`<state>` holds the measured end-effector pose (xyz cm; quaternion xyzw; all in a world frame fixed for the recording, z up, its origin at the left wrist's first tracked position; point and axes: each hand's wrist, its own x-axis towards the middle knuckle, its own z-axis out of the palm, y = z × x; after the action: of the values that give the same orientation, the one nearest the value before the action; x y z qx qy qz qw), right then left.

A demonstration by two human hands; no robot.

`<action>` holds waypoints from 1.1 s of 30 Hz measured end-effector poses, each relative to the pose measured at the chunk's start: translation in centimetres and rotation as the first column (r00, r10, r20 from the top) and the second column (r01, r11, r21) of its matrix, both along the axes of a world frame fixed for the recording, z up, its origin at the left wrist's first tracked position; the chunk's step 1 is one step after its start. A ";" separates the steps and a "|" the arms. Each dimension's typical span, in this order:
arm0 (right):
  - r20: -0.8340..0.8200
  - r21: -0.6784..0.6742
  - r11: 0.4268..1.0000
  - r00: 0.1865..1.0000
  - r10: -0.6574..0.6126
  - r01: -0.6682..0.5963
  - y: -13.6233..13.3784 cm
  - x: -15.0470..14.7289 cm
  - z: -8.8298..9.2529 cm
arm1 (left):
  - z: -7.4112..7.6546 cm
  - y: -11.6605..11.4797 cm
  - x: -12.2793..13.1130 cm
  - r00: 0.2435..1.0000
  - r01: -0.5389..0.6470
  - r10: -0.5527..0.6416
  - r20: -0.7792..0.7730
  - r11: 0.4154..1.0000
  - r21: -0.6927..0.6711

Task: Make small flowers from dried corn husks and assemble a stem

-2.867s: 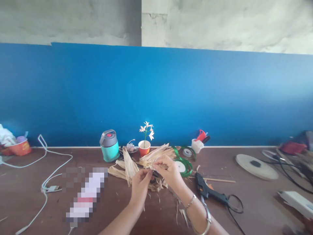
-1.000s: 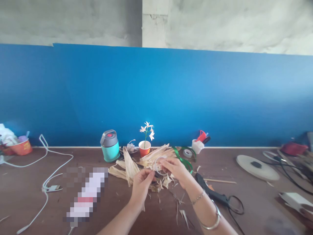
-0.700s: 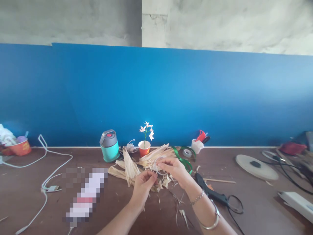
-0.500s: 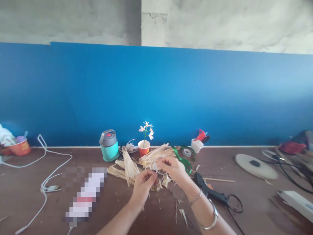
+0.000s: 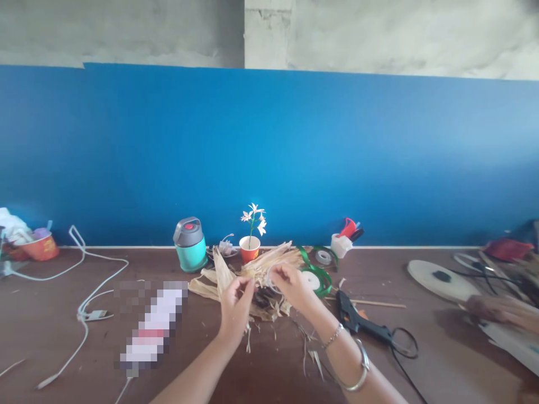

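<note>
My right hand point(image 5: 295, 289), with a bracelet and a bangle on its wrist, pinches a thin, pale looped coil point(image 5: 270, 280), perhaps wire or thread. To its left is my left hand point(image 5: 234, 306), finger and thumb pressed together; whatever is between them is too small to make out. The two hands are apart above a heap of dried corn husks point(image 5: 225, 266) and husk scraps. Beyond them a red paper cup point(image 5: 250, 255) holds a stem of white flowers point(image 5: 254, 213). Just right of the husks lies green ribbon point(image 5: 325, 287) on a white spool.
A glue gun point(image 5: 362, 321) with a black cord and a thin stick point(image 5: 379, 304) lie right of my forearm. At the right edge another person's hand point(image 5: 501, 311) is over a white object. A teal flask point(image 5: 191, 252) and white cables point(image 5: 84, 303) are leftward.
My hands have moved apart, the left one going leftward, the right keeping the coil. More of the ribbon spool shows. Another person's hand has appeared at the right.
</note>
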<state>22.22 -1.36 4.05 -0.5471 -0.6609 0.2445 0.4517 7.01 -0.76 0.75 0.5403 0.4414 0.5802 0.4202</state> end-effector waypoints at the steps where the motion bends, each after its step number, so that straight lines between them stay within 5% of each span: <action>1: 0.062 -0.031 0.999 0.997 0.039 -0.037 -0.2 -0.2 -0.2 | 0.1 0.1 -0.1 0.999 -0.037 0.037 0.035 0.999 0.001; 5: 0.331 -0.184 0.967 0.915 0.230 -0.176 -1.5 -2.3 -1.4 | 0.6 0.1 -0.2 0.984 -0.140 0.139 0.114 0.990 -0.002; 10: 0.590 -0.171 0.984 0.794 0.148 -0.057 -2.3 -5.1 -3.0 | 0.6 0.1 -0.3 0.980 -0.147 0.148 0.131 0.989 -0.014; 16: 0.635 -0.081 0.994 0.764 0.113 -0.079 -2.3 -5.7 -4.3 | 0.2 0.3 -0.2 0.984 -0.134 0.133 0.122 0.991 -0.001; 19: 0.490 -0.113 0.992 0.866 0.101 -0.052 -1.8 -5.1 -4.0 | 0.2 0.3 -0.3 0.983 -0.126 0.128 0.133 0.992 -0.024; 23: -0.027 -0.272 0.960 0.997 0.068 -0.073 -0.5 -3.5 -2.7 | -0.1 0.5 -0.3 0.976 -0.149 0.155 0.153 0.988 -0.049; 28: -0.550 -0.390 0.897 0.834 -0.045 -0.209 -0.1 -1.8 -0.7 | -0.4 0.5 0.1 0.971 -0.107 0.125 0.206 0.990 -0.096; 33: -0.627 -0.325 0.922 0.778 -0.044 -0.209 -0.6 -1.8 0.4 | 0.0 -0.1 0.4 0.981 -0.042 0.064 0.183 0.992 -0.120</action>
<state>20.45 -1.99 4.43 -0.4814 -0.4383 0.5536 0.5193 7.43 -0.88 0.80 0.4464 0.4470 0.6129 0.4747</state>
